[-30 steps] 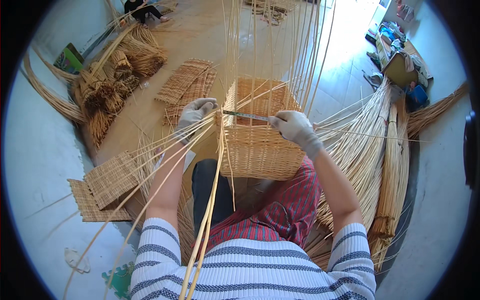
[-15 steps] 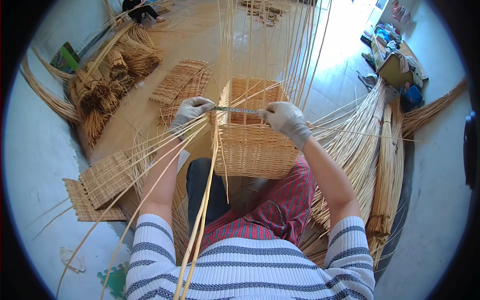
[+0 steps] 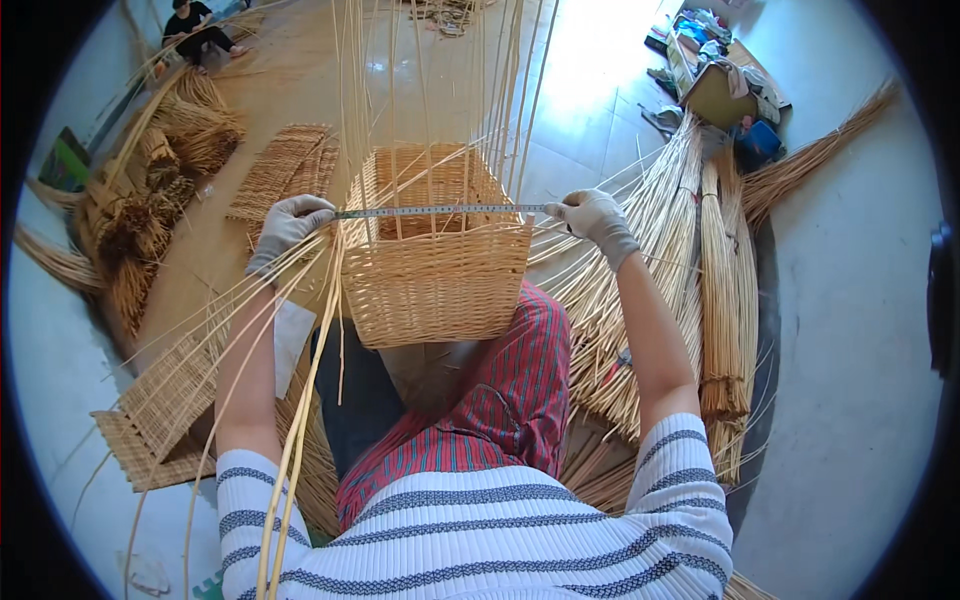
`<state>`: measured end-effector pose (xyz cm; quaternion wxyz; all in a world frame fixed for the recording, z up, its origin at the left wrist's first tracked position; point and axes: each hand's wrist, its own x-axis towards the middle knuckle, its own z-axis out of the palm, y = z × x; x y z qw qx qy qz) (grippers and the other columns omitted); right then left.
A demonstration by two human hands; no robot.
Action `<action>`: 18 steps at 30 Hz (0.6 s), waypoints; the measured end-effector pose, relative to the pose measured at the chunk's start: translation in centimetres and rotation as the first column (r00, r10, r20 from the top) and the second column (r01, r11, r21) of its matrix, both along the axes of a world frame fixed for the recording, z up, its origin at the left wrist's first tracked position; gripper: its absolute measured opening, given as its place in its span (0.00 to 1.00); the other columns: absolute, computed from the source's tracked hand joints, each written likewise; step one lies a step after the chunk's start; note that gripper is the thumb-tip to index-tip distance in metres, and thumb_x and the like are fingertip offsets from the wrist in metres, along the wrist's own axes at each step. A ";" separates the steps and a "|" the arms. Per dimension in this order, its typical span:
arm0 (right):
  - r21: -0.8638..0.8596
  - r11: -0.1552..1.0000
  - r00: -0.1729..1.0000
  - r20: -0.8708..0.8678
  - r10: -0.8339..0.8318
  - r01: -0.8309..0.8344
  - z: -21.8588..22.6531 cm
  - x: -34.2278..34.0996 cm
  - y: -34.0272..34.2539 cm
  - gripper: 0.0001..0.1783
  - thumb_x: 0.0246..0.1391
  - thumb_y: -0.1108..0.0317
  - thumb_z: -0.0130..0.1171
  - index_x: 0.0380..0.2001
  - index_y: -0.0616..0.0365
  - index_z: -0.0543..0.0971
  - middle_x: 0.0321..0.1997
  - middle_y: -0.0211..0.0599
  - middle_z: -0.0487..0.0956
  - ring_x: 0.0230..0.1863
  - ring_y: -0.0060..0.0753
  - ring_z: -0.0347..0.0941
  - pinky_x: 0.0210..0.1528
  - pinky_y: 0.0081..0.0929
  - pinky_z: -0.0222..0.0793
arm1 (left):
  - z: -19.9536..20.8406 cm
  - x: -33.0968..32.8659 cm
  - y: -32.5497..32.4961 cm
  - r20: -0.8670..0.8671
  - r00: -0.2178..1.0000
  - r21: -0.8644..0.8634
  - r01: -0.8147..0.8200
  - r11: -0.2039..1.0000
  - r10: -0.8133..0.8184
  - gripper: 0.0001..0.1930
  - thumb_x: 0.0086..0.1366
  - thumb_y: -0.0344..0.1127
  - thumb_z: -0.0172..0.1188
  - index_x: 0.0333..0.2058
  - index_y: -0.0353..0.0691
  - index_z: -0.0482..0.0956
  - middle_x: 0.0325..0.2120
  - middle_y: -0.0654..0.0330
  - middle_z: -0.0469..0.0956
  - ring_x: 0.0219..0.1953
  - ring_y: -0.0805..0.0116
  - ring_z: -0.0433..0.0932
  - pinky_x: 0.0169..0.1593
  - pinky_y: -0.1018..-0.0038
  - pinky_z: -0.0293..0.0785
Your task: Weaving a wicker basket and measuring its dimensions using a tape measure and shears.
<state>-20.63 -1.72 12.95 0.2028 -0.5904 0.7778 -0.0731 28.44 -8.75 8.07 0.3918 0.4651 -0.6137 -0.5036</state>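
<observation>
A wicker basket (image 3: 435, 290) in the making rests by my knees, with long upright canes (image 3: 425, 100) rising from its walls. Across its top a tape measure (image 3: 440, 210) is stretched straight from side to side. My gloved left hand (image 3: 290, 230) pinches one end of the tape at the basket's left corner, where several loose canes (image 3: 312, 390) stick out toward me. Out past the right corner, my gloved right hand (image 3: 592, 218) is closed on the tape's other end. Both gloves are pale grey.
Long bundles of peeled canes (image 3: 650, 270) lie to the right, beside a box piled with cloths (image 3: 722, 95). Woven panels (image 3: 285, 175) lie on the floor at left, with more woven pieces (image 3: 160, 400) nearer me. Darker bundles (image 3: 150, 200) line the left wall. A person (image 3: 195, 30) sits far left.
My right hand has moved away from the left one, so a longer stretch of tape spans the basket's top. The whole view has shifted, placing the basket further left.
</observation>
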 end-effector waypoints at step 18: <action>-0.100 0.859 0.854 0.101 0.511 -0.502 -0.9 8.6 14.0 0.10 0.54 0.73 0.53 0.36 0.47 0.82 0.32 0.40 0.83 0.34 0.49 0.81 0.38 0.41 0.76 | -10.5 0.2 6.5 -0.086 0.882 -0.009 -0.465 0.885 0.463 0.11 0.70 0.34 0.62 0.48 0.41 0.81 0.30 0.64 0.81 0.24 0.76 0.77 0.28 0.78 0.74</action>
